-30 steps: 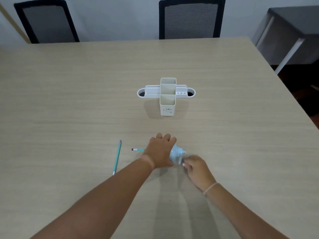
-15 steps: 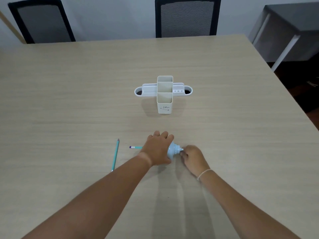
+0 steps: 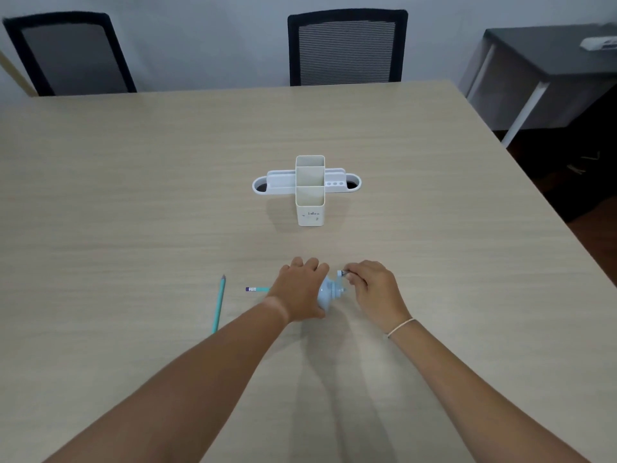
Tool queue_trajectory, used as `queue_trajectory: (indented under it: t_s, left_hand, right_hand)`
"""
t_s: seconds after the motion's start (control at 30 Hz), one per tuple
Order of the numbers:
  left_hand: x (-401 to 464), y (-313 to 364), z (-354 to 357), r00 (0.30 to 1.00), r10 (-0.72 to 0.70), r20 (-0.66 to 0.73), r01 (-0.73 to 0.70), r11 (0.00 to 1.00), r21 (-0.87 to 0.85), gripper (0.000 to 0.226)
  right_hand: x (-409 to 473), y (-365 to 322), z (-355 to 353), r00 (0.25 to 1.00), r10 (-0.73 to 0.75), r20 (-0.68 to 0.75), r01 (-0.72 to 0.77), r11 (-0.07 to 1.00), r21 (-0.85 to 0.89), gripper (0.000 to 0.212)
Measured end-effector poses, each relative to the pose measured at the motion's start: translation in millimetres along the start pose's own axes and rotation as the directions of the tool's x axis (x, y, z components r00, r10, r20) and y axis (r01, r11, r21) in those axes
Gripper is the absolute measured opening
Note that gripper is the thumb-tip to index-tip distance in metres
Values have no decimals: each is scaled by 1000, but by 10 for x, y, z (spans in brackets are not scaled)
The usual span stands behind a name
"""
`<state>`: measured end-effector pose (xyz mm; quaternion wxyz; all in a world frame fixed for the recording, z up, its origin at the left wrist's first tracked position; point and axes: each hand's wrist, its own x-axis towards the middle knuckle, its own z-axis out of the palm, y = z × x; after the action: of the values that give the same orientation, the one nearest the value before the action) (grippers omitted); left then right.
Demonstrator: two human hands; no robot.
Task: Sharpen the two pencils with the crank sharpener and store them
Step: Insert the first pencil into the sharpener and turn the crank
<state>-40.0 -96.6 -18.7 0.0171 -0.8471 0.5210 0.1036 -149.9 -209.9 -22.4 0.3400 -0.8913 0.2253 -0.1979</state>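
Fingers of left hand [image 3: 298,290] curled over sharpener [image 3: 329,294]; right hand [image 3: 374,285] fingers pinch crank knob [image 3: 340,273].

Pale wood-grain table [image 3: 133,195], lit evenly. White desk organiser [image 3: 310,190] standing upright mid-table. Nearer the front edge, teal pencil [image 3: 218,304] lying loose, a second pencil [image 3: 257,289] just right of it, end-on into the pale blue crank sharpener [image 3: 329,294] resting beside it

Pale blue sharpener [image 3: 327,294], teal pencil [image 3: 218,304], white organizer [image 3: 309,188], beige woodgrain table [image 3: 133,195].
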Motion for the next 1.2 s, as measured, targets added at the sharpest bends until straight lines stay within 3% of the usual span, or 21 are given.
queue_trajectory:
  t_s: [0.23, 0.43, 0.6, 0.7, 0.87, 1.0, 1.2]
  left_hand:
    - [-9, -12, -25, 999, -1, 33, 1, 1000, -11, 62]
    - [-52, -76, -71, 996, 20, 92, 0, 979, -205, 94]
    - [-191, -313, -173, 998, 2, 57, 16, 947, -320, 97]
    - [-323, -547, -190, 997, -33, 73, 55, 944, -325, 90]
    - [-480, -776, -150, 989, -109, 102, 138, 928, -347, 61]
    - [-475, -743, -120, 994, -97, 40, 105, 933, -344, 38]
    - [-450, -686, -71, 997, -76, 18, 78, 958, -276, 29]
  right_hand:
    - [-35, -30, -20, 1000, 1, 15, -1, 999, -37, 16]
    - [-82, -111, -79, 997, 59, 45, -59, 998, -7, 18]
    - [-163, -236, -135, 998, 66, -18, -66, 998, -10, 30]
    - [-230, -385, -131, 998, -36, -42, 36, 999, -13, 32]
    - [-175, -620, 23, 971, -110, 212, 136, 985, -110, 41]
    - [-25, -732, 204, 905, -56, 422, 171, 956, -239, 51]
    - [98, -700, 364, 870, 45, 491, 157, 919, -362, 49]
